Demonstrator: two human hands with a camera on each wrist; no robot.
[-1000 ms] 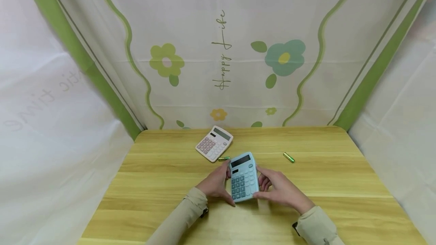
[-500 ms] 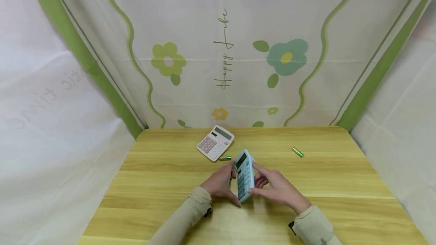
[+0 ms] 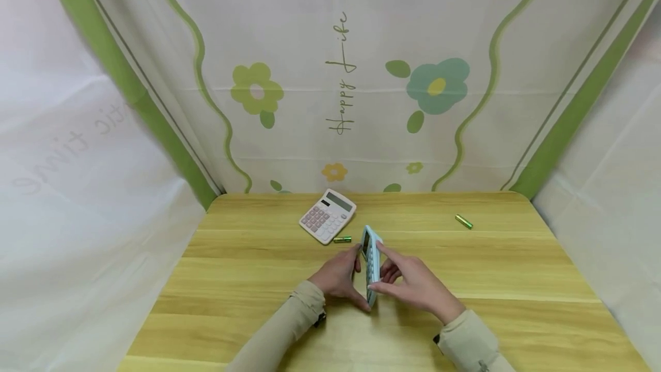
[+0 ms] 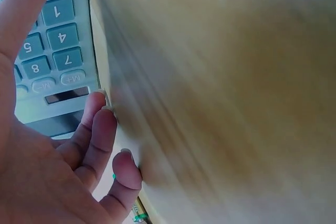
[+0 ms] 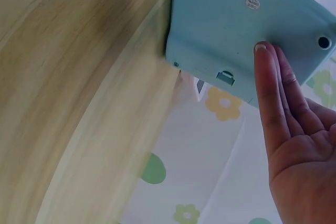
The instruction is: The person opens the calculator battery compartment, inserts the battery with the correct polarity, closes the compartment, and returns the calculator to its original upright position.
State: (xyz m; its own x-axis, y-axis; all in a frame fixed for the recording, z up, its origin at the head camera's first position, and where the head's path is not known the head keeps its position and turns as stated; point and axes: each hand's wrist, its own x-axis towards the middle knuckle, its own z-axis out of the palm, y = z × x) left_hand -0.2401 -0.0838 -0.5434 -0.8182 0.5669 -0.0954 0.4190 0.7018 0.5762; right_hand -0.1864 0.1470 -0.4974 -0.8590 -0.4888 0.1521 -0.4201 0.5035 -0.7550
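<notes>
A light blue calculator (image 3: 371, 268) is held between both hands, tipped up on its side edge with the keys facing left. My left hand (image 3: 338, 275) spans its key side, thumb near the bottom end and fingers by the display end; in the left wrist view, fingertips touch the edge by the display and the thumb lies over the keys (image 4: 62, 38). My right hand (image 3: 418, 285) grips it from the right, and its fingers (image 5: 269, 77) press the back. On that back, the right wrist view shows a closed battery cover latch (image 5: 226, 78).
A pink-white calculator (image 3: 328, 217) lies face up behind the hands. One green-gold battery (image 3: 342, 240) lies beside it, another (image 3: 463, 221) farther right on the wooden table (image 3: 232, 280). A flower-printed cloth (image 3: 289, 142) hangs behind the table, with white cloth at both sides.
The blue calculator has turned from face up to nearly on edge, keys leftward, still in both hands. The right battery has rolled right and away from me.
</notes>
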